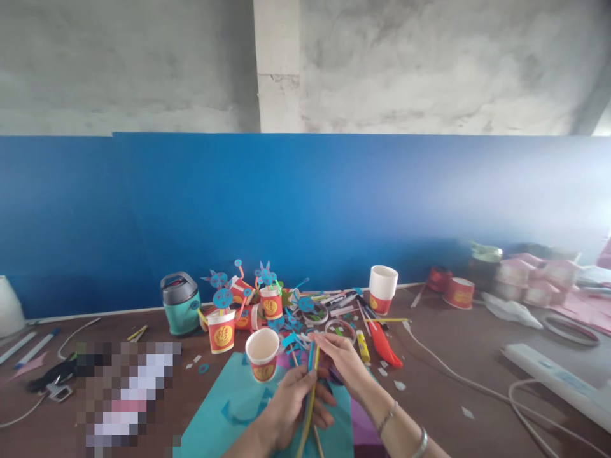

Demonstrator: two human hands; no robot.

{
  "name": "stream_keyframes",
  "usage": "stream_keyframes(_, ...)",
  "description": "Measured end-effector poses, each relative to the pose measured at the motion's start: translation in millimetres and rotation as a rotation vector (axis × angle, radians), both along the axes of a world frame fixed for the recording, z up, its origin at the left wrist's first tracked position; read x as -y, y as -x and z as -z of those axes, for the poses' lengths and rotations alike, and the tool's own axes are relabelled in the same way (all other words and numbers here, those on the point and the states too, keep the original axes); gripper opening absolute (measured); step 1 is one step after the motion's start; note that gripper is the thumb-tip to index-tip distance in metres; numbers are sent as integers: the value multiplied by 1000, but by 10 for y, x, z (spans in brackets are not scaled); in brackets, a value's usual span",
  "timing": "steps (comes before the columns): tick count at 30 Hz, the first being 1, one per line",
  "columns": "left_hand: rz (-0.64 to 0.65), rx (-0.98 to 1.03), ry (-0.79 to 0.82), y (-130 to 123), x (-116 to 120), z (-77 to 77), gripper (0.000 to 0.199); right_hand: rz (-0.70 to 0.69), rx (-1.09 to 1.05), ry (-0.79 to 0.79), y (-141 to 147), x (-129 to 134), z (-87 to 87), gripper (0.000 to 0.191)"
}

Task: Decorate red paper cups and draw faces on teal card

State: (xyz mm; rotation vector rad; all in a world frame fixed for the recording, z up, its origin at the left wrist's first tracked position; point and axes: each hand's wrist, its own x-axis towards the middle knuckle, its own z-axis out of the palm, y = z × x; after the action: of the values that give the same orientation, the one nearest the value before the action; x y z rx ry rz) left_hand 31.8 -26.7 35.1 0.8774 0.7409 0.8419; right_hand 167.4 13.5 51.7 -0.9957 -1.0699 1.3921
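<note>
My left hand (293,397) is closed round a few long thin straws (310,397), yellow and blue, which stand nearly upright over the turquoise paper (210,423). At their top end the fingers of my right hand (341,359) are pinched together, touching the straws. What exactly lies between those fingertips is too small to make out. Just left of my hands a paper cup (263,356) stands upright with its open mouth up. Behind it is a cup figure (222,331) with a blue paper face and bent straw arms.
A heap of pens (341,300), tape rolls and blue paper scraps lies behind my hands. Stacked white cups (382,289), a red knife-shaped item (384,346) and a yellow glue stick (363,346) are to the right. A power strip (558,381) with cables lies farther right; a teal jar (181,312) stands left.
</note>
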Motion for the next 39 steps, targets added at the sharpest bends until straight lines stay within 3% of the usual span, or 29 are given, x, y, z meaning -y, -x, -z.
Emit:
stream_keyframes(10,47,117,2,-2,17,7,47,-145,-38,-16,9,48,-23,41)
stream_keyframes(20,25,101,-6,20,-18,36,49,-80,-26,-24,22,64,-92,39)
stream_keyframes(27,28,82,-13,27,-8,43,51,6,55,-44,-10,8,-27,41)
stream_keyframes(31,-34,68,-34,17,-29,14,57,35,343,-105,-80,-53,-20,44)
stream_keyframes(35,-140,32,-63,28,-67,-33,62,56,636,-158,-203,-26,-64,23)
stream_keyframes(37,-175,23,-66,42,-76,-57,61,32,813,-201,-244,46,-96,14)
stream_keyframes(39,-183,22,-60,56,-73,-78,59,-29,1074,-252,-249,134,-123,20)
